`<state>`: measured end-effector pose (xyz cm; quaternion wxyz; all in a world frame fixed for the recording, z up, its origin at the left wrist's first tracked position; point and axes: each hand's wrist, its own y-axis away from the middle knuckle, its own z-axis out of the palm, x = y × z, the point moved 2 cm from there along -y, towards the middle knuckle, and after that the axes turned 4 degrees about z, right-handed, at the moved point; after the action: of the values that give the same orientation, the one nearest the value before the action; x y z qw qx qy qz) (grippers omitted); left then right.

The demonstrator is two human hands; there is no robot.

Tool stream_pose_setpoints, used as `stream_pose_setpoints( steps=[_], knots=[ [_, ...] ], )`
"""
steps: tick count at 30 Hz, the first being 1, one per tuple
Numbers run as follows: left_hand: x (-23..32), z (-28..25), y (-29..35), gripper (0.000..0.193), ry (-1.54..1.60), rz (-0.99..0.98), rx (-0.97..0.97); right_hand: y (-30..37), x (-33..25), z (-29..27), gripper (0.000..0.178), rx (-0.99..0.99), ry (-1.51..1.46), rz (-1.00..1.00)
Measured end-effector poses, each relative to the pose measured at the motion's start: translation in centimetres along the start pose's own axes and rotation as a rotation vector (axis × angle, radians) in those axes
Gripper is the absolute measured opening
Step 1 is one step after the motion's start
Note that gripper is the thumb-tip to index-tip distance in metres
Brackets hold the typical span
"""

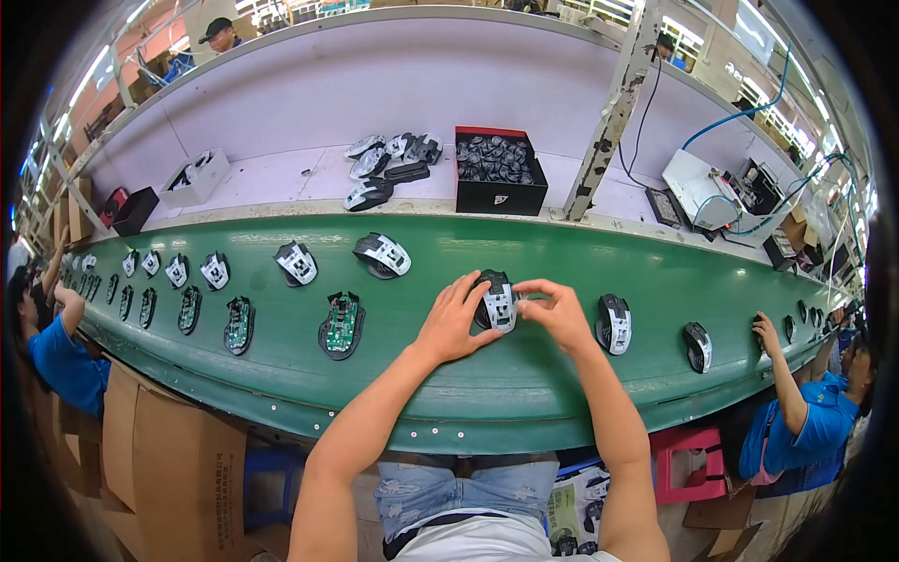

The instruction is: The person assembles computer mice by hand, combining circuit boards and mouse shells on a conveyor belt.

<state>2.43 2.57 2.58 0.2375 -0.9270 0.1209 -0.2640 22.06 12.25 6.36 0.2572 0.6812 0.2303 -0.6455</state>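
Observation:
A half-assembled computer mouse [500,307], with a grey-white shell and dark parts, lies on the green conveyor belt in front of me. My left hand [453,320] grips it from the left, fingers over its far end and thumb by its near end. Close against the mouse's right edge, my right hand [560,318] has its thumb and forefinger bent together; whatever is between them is too small to make out. To the left sits a mouse base with a green circuit board [343,326]. A mouse shell [382,255] lies farther back, and another mouse [614,324] is to the right.
Rows of shells and circuit-board bases stretch left along the belt [449,389]. On the shelf behind stand a black box of dark parts [501,195], a pile of shells [368,164] and a white box [195,178]. Co-workers in blue [796,412] sit at both sides.

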Motion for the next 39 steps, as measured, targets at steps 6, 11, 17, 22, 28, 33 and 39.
stream_pose_setpoints(
  steps=[6,11,17,22,28,33,39],
  knots=[
    [0.5,-0.7,0.2,0.08,0.084,0.023,-0.04,-0.5,0.1,-0.1,0.033,0.195,-0.006,-0.081],
    [1.5,-0.8,0.2,0.073,0.164,0.068,-0.084,-0.4,-0.6,-1.7,0.029,0.195,0.122,-0.047],
    [1.9,-0.6,-0.1,0.077,0.139,0.071,-0.078,-0.7,-0.1,-1.5,0.032,0.165,0.25,-0.237],
    [-1.1,-2.5,0.2,0.065,-0.087,0.057,0.103,-0.5,-0.4,-0.1,0.033,0.177,0.318,-0.219],
    [-8.5,-11.7,3.5,0.071,-0.527,-0.673,0.074,-0.3,0.2,0.4,0.028,0.236,0.395,-0.329],
    [-8.0,-15.1,7.9,0.072,-0.263,-0.786,-0.074,0.0,-0.2,0.8,0.026,0.257,0.448,-0.374],
    [-1.1,-11.6,10.4,0.08,-0.39,-0.689,-0.044,0.3,-1.4,0.8,0.026,0.23,0.487,-0.406]
  ],
)
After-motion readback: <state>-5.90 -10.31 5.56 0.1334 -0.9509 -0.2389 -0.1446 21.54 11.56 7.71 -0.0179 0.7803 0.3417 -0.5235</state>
